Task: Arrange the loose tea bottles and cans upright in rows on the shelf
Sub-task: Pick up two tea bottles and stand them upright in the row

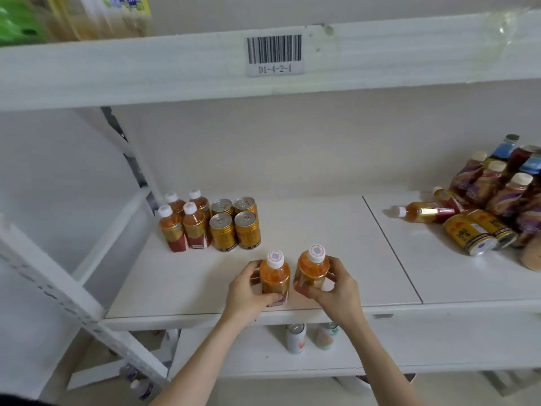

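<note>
Two amber tea bottles with white caps stand upright near the front edge of the white shelf (205, 276). My left hand (248, 291) grips the left bottle (274, 273); my right hand (336, 288) grips the right bottle (312, 266). At the back left, several tea bottles (184, 224) and gold cans (234, 227) stand upright in rows. On the right lies a loose pile: a tea bottle on its side (424, 212), two gold cans on their sides (474, 232) and several purple-labelled bottles (497, 191).
An upper shelf (146, 71) with a barcode label (274, 55) overhangs. A slanted white upright (73, 288) runs at the left. Two pale cans (310, 336) stand on the lower shelf beneath my hands. A seam (392, 250) splits the shelf boards.
</note>
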Demonstrator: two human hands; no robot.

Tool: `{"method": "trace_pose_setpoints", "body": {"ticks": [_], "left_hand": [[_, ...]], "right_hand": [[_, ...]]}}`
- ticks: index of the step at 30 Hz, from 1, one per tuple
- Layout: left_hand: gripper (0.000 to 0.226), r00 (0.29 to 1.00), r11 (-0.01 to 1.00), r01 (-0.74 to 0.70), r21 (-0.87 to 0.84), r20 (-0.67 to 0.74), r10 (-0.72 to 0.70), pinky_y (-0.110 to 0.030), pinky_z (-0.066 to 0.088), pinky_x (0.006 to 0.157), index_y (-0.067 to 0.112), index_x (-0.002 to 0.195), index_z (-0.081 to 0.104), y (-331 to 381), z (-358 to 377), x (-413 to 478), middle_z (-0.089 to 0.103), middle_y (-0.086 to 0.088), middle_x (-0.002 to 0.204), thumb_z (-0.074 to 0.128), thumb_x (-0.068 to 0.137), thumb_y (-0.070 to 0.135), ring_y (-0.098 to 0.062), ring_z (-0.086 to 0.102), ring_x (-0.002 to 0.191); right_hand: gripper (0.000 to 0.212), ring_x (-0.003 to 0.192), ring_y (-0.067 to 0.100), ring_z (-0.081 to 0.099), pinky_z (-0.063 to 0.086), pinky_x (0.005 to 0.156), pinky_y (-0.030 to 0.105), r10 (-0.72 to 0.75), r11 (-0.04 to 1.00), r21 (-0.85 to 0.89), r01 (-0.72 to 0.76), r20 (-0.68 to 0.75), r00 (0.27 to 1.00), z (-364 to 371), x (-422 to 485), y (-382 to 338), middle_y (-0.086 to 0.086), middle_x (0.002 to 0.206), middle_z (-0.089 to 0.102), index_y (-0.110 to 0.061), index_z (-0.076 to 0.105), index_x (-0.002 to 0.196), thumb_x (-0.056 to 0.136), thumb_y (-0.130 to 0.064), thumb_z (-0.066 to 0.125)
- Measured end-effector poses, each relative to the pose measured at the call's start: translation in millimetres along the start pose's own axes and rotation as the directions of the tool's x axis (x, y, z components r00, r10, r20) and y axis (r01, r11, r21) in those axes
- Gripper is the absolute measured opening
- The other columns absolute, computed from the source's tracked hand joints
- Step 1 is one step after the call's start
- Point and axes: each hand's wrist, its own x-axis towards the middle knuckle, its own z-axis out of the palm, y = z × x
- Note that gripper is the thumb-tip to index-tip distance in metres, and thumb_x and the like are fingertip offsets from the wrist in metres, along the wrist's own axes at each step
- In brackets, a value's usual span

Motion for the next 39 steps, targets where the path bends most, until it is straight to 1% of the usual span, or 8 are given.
{"method": "trace_pose_setpoints", "body": {"ticks": [4, 11, 17, 25, 29, 34, 37, 39], "left_hand": [[0.065, 1.000, 1.000, 0.016, -0.007, -0.010, -0.016, -0.013, 0.041, 0.078, 0.048, 0.104, 0.053, -17.1, -28.5, 7.7, 0.061, 0.028, 0.099, 0.089, 0.054, 0.026, 0.006, 0.057, 0.093], [0.061, 0.990, 0.994, 0.082, -0.071, -0.107, -0.089, -0.015, 0.039, 0.074, 0.051, 0.096, 0.050, -55.8, -101.4, 19.5, 0.055, 0.035, 0.094, 0.089, 0.058, 0.023, 0.011, 0.052, 0.089], [0.065, 0.986, 0.990, 0.116, -0.084, -0.106, -0.125, -0.030, 0.048, 0.087, 0.037, 0.110, 0.054, -91.9, -171.3, 42.4, 0.065, 0.012, 0.107, 0.089, 0.058, 0.020, -0.010, 0.059, 0.099], [0.059, 0.985, 0.980, 0.164, -0.115, -0.027, -0.168, -0.040, 0.052, 0.089, 0.044, 0.093, 0.050, -131.4, -220.1, 92.3, 0.061, 0.014, 0.099, 0.089, 0.055, 0.021, -0.016, 0.060, 0.097], [0.055, 0.988, 0.977, 0.156, -0.146, 0.035, -0.153, -0.032, 0.052, 0.082, 0.044, 0.089, 0.059, -140.3, -220.9, 116.7, 0.067, 0.016, 0.094, 0.087, 0.046, 0.024, -0.017, 0.065, 0.098], [0.051, 0.990, 0.984, 0.124, -0.131, 0.079, -0.114, -0.013, 0.047, 0.069, 0.059, 0.086, 0.064, -152.9, -217.7, 130.1, 0.069, 0.033, 0.082, 0.082, 0.040, 0.044, 0.003, 0.064, 0.091], [0.045, 0.990, 0.986, 0.124, -0.109, 0.085, -0.115, -0.024, 0.048, 0.077, 0.049, 0.088, 0.066, -149.4, -218.1, 129.0, 0.069, 0.026, 0.088, 0.085, 0.052, 0.031, -0.006, 0.064, 0.097], [0.051, 0.989, 0.988, 0.125, -0.086, 0.088, -0.117, -0.031, 0.049, 0.086, 0.040, 0.105, 0.064, -143.6, -218.0, 125.4, 0.068, 0.016, 0.104, 0.084, 0.062, 0.022, -0.014, 0.062, 0.106]], "right_hand": [[0.058, 0.096, -0.006, 0.061, 0.043, 0.075, 0.011, -0.043, 0.999, 0.008, 0.043, 0.059, 0.997, 36.7, 8.3, -16.8, -0.025, 0.096, 0.067, -0.040, 0.054, 0.104, 0.056, -0.036, 0.086], [0.060, 0.094, 0.000, 0.061, 0.046, 0.076, 0.018, -0.041, 0.999, 0.020, 0.038, 0.184, 0.982, 119.0, 16.4, -45.3, -0.024, 0.098, 0.065, -0.037, 0.054, 0.109, 0.058, -0.034, 0.086], [0.064, 0.095, 0.003, 0.060, 0.048, 0.083, 0.021, -0.038, 0.999, 0.010, 0.037, 0.224, 0.974, 200.7, 25.8, -73.4, -0.018, 0.105, 0.064, -0.038, 0.053, 0.112, 0.058, -0.032, 0.087], [0.057, 0.090, -0.007, 0.058, 0.043, 0.073, 0.008, 0.033, 0.999, -0.014, -0.031, 0.207, 0.978, 271.2, 49.6, -87.8, -0.026, 0.098, 0.061, -0.039, 0.052, 0.104, 0.061, -0.022, 0.084], [0.052, 0.101, 0.010, 0.060, 0.049, 0.086, 0.025, 0.092, 0.995, -0.064, -0.081, 0.196, 0.976, 276.3, 62.4, -82.8, -0.014, 0.106, 0.064, -0.026, 0.054, 0.115, 0.070, -0.017, 0.077], [0.050, 0.110, 0.017, 0.059, 0.049, 0.095, 0.037, 0.138, 0.986, -0.125, -0.114, 0.203, 0.969, 274.4, 72.5, -78.5, -0.002, 0.116, 0.064, -0.014, 0.055, 0.120, 0.074, -0.014, 0.075], [0.049, 0.112, 0.019, 0.058, 0.049, 0.096, 0.036, 0.145, 0.982, -0.150, -0.115, 0.212, 0.966, 275.9, 73.7, -78.8, 0.000, 0.120, 0.063, -0.013, 0.054, 0.121, 0.076, -0.012, 0.073], [0.053, 0.115, 0.020, 0.057, 0.049, 0.096, 0.037, 0.155, 0.980, -0.155, -0.122, 0.224, 0.962, 277.1, 73.1, -81.3, 0.000, 0.123, 0.062, -0.014, 0.052, 0.125, 0.077, -0.011, 0.072]]}}
